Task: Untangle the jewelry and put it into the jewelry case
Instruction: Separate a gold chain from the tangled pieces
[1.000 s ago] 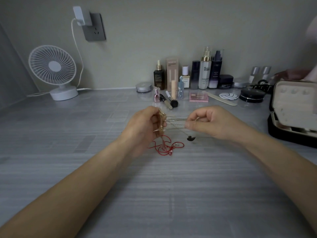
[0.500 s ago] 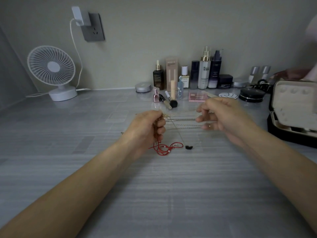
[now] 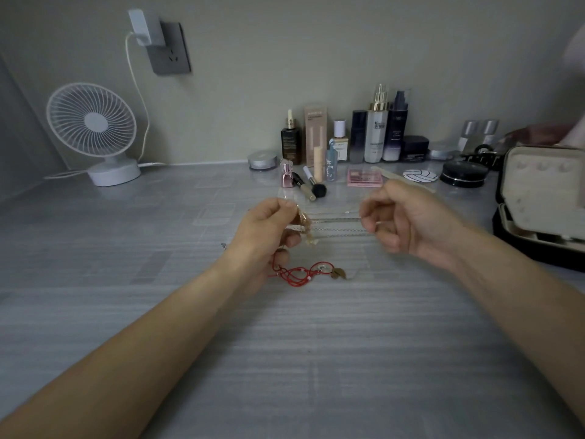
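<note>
White round desk fan (image 3: 91, 125): far left.
Left hand (image 3: 266, 236): fingers curled, pinching gold-toned jewelry tangle (image 3: 305, 226).
Red cord bracelet (image 3: 300, 273): on grey table (image 3: 285, 359).
Thin silver chains (image 3: 335, 220): taut between hands.
Cosmetic bottles (image 3: 376, 134): labels unreadable.
Right hand (image 3: 411, 223): curled, pinching chain ends.
Open black-and-cream jewelry case (image 3: 538, 198): far right.

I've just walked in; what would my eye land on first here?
Mid-table, the left hand and right hand pinch thin silver chains pulled taut between them, with a red cord trailing from the left hand onto the grey table. At the right edge sits an open jewelry case; far left stands a white desk fan.
</note>
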